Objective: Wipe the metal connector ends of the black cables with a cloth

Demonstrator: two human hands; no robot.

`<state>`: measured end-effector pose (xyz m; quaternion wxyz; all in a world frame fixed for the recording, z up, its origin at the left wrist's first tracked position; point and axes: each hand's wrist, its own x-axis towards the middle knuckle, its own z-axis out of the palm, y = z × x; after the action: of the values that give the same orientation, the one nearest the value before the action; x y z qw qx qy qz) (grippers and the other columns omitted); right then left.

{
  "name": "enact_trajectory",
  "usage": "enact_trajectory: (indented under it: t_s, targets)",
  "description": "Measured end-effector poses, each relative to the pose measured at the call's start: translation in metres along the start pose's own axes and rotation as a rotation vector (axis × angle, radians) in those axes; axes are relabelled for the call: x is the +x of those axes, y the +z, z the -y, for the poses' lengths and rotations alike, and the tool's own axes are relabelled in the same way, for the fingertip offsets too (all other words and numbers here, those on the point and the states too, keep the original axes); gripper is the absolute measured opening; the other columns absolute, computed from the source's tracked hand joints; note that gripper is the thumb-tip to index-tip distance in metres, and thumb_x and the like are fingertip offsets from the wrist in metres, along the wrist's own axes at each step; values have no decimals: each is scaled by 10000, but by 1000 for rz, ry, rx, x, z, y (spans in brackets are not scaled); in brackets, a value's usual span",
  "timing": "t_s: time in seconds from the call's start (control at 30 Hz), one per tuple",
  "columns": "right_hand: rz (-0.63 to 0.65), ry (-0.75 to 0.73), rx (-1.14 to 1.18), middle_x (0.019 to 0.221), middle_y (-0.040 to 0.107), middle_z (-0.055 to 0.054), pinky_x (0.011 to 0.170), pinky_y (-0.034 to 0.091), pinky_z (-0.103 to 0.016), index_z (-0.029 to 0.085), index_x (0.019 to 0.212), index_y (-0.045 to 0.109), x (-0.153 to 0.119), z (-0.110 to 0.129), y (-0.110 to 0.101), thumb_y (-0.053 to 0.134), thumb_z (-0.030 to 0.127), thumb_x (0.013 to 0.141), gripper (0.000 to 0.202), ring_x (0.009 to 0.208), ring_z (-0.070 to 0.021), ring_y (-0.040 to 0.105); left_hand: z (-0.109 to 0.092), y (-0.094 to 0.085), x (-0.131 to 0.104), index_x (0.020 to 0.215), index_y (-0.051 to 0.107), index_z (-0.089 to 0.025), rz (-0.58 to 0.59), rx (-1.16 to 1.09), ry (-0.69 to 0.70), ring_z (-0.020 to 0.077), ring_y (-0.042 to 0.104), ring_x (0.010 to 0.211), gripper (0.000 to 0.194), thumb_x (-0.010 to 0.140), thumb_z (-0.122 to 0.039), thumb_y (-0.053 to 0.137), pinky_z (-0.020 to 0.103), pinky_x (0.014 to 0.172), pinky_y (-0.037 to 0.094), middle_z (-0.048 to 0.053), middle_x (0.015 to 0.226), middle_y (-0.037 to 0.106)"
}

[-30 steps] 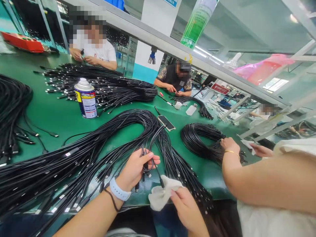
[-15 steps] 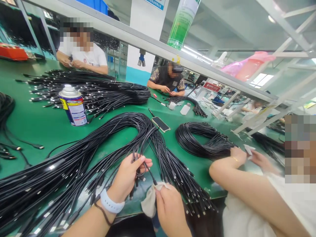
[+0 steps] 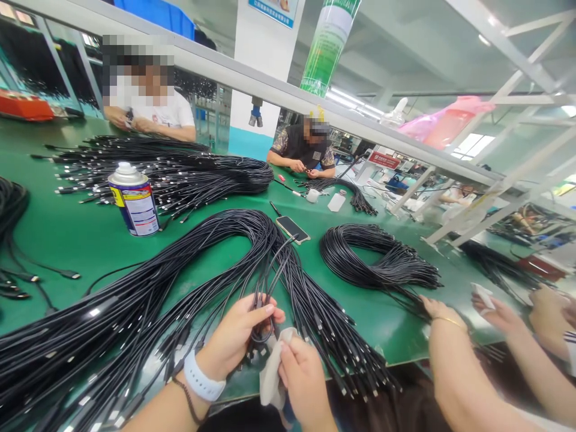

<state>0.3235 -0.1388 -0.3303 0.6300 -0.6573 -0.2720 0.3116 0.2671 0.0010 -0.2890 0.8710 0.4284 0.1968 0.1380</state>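
Observation:
Several black cables (image 3: 265, 282) run down into my left hand (image 3: 240, 330), whose fingers are wrapped round them near their plug ends. My right hand (image 3: 303, 375) pinches a whitish cloth (image 3: 272, 375) just beside the left hand. Whether a cable end lies inside the cloth is hidden. A large bundle of black cables (image 3: 180, 258) arches across the green table behind my hands. Its ends with metal plugs fan out to the left and, as a second spread (image 3: 333, 324), to the right of my hands.
A spray can (image 3: 135, 204) stands at the left before another cable heap (image 3: 211, 171). A phone (image 3: 292, 229) lies behind my hands. At right, a co-worker's hand (image 3: 443, 312) is at a coiled cable bundle (image 3: 351, 258). Two people sit across the green table (image 3: 211, 252).
My right hand with the cloth has shifted slightly, and the cable end seen at the cloth before is now hidden. The co-worker's hands at right have moved down and apart.

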Motion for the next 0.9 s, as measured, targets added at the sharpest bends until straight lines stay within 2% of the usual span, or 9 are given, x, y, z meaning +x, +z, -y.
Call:
enact_trajectory:
  t_s: [0.13, 0.3, 0.47, 0.53, 0.7, 0.8, 0.9]
  targets:
    - [52, -56, -130, 565, 352, 49, 476, 243, -232, 194, 624, 385, -4, 1, -4, 442, 398, 945, 384, 513, -97, 296, -1, 0, 1, 849, 572, -129, -58, 27, 16, 160, 659, 737, 180, 776, -241, 691, 240, 677, 482, 77, 776, 704]
    - [1, -129, -274, 515, 413, 37, 491, 302, -237, 197, 587, 412, -9, 7, -9, 415, 396, 953, 417, 487, -111, 398, 1, -2, 2, 871, 567, -136, -113, -7, 23, 194, 680, 754, 220, 761, -262, 711, 278, 703, 506, 93, 793, 719]
    - [186, -148, -239, 583, 518, 1, 553, 388, -245, 182, 653, 508, -11, 7, -19, 384, 398, 965, 399, 543, -136, 510, 3, -4, 3, 864, 582, -135, -113, -45, 30, 188, 687, 754, 208, 760, -256, 716, 269, 716, 517, 89, 783, 724]
    - [192, -134, -228, 602, 525, -2, 558, 394, -248, 179, 685, 525, -11, 5, -21, 391, 400, 965, 381, 555, -139, 515, 4, -4, 3, 860, 587, -134, -117, -59, 34, 183, 688, 741, 202, 761, -254, 717, 263, 705, 521, 86, 776, 724]
    - [108, -84, -231, 635, 529, 2, 546, 376, -242, 180, 736, 537, -8, 7, -11, 410, 407, 958, 342, 568, -133, 488, 4, -2, 2, 847, 593, -131, -135, -81, 34, 180, 688, 724, 189, 757, -239, 719, 259, 691, 526, 83, 760, 724]
    - [-47, -50, -191, 585, 492, 21, 538, 361, -237, 187, 681, 495, -4, 7, 4, 424, 429, 948, 367, 545, -124, 463, 4, -1, 2, 846, 595, -134, -154, -101, 39, 170, 683, 722, 182, 755, -232, 719, 242, 676, 522, 71, 753, 721]
    - [-201, 4, 10, 547, 395, 56, 468, 300, -220, 190, 693, 484, 3, 5, 16, 463, 456, 922, 352, 487, -103, 360, 4, 0, 1, 842, 592, -139, -156, -110, 49, 167, 677, 728, 186, 754, -241, 720, 241, 671, 517, 68, 755, 718]
